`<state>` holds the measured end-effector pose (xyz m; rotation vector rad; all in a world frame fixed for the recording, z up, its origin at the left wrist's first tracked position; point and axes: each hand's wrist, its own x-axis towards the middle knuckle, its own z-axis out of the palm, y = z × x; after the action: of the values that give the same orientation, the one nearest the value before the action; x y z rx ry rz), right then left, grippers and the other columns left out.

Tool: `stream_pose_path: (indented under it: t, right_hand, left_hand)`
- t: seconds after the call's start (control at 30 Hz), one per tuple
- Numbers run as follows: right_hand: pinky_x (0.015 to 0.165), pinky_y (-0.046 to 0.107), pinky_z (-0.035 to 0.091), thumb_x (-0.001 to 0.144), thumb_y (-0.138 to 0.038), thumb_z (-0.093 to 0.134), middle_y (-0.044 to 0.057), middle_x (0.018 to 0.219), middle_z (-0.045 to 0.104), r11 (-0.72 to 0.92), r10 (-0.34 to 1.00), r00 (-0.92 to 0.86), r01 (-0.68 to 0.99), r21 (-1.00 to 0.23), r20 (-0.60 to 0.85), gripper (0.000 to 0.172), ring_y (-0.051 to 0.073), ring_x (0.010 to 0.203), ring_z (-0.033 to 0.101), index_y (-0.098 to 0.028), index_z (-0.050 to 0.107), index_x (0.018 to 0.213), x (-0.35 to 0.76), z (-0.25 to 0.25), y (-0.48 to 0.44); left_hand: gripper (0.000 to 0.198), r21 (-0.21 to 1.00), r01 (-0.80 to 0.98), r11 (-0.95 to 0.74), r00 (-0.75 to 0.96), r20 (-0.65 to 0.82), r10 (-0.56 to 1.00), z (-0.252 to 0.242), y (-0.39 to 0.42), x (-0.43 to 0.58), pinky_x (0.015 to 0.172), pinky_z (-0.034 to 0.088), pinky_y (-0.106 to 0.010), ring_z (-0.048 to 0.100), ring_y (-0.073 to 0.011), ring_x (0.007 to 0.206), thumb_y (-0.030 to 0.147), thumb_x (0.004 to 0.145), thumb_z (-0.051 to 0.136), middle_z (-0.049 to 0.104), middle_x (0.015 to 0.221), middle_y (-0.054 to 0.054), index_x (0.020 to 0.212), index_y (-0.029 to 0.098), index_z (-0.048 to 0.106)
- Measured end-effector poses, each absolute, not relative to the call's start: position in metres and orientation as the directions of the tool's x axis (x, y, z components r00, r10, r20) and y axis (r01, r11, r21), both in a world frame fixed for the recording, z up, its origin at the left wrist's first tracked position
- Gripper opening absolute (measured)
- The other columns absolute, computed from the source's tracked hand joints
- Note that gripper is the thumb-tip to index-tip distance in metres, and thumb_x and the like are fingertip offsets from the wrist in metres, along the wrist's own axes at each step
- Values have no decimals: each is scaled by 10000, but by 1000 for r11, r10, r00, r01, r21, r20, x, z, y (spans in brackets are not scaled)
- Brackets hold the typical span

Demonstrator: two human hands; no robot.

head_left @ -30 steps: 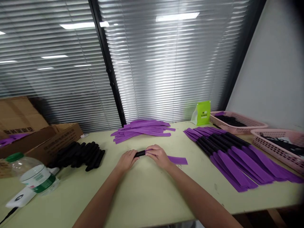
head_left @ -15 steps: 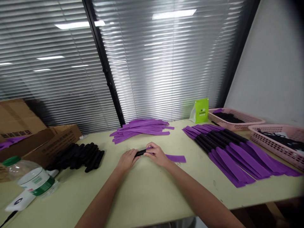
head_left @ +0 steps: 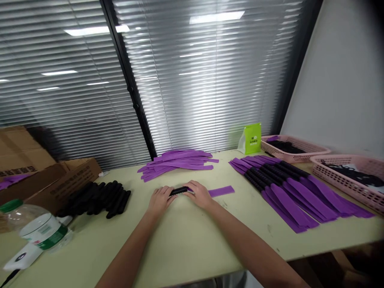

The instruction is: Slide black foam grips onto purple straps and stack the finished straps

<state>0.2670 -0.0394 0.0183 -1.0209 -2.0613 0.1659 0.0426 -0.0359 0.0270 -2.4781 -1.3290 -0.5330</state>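
Between my two hands is a black ribbed foam tube (head_left: 179, 191), low over the middle of the table. My left hand (head_left: 160, 199) is closed around its left end. The fingers of my right hand (head_left: 198, 194) are closed at its right end, where a bit of purple shows at the tube. A flat purple strip (head_left: 221, 191) extends to the right from behind my right hand. The palms hide both ends of the tube, so how far the strip goes inside cannot be seen.
Behind my hands lies a pile of purple strips (head_left: 180, 163). Black tubes (head_left: 100, 198), a bottle (head_left: 42, 230) and a cardboard box (head_left: 72, 176) stand left. Right are strips with tubes on them (head_left: 270, 176), pink baskets (head_left: 354, 176) and a green pouch (head_left: 252, 139).
The fingers of my right hand have shifted on the tube's right end, and more of its ribbed surface shows. The purple strip has swung slightly upward at its right end.
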Motion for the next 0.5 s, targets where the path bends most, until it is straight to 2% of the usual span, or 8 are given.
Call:
stream_pose_path:
  t: [0.1, 0.23, 0.5]
  right_hand:
    - [806, 290, 469, 898, -334, 556, 47, 1020, 605, 624, 739, -249, 604, -496, 626, 223, 177, 947, 572, -225, 589, 1091, 271, 14, -33]
    - [806, 296, 467, 896, -332, 561, 41, 1023, 607, 587, 762, -196, 611, -531, 617, 216, 176, 953, 572, -229, 586, 1084, 277, 9, -27]
    - [871, 391, 416, 864, -300, 574, 86, 1078, 610, 473, 780, -208, 814, -339, 590, 257, 240, 985, 536, -208, 581, 1103, 280, 8, -27]
  left_hand:
    - [364, 32, 875, -483, 404, 501, 765, 26, -31, 35, 829, 423, -378, 580, -252, 969, 468, 899, 483, 624, 1059, -81, 1144, 204, 537]
    - [250, 200, 844, -498, 348, 503, 791, 21, -21, 24, 814, 455, -349, 590, -218, 940, 365, 920, 472, 622, 1019, -71, 1083, 197, 559]
    - [254, 311, 755, -577, 421, 445, 791, 15, -16, 25, 788, 478, -336, 596, -196, 863, 341, 926, 432, 619, 946, -64, 1047, 198, 604]
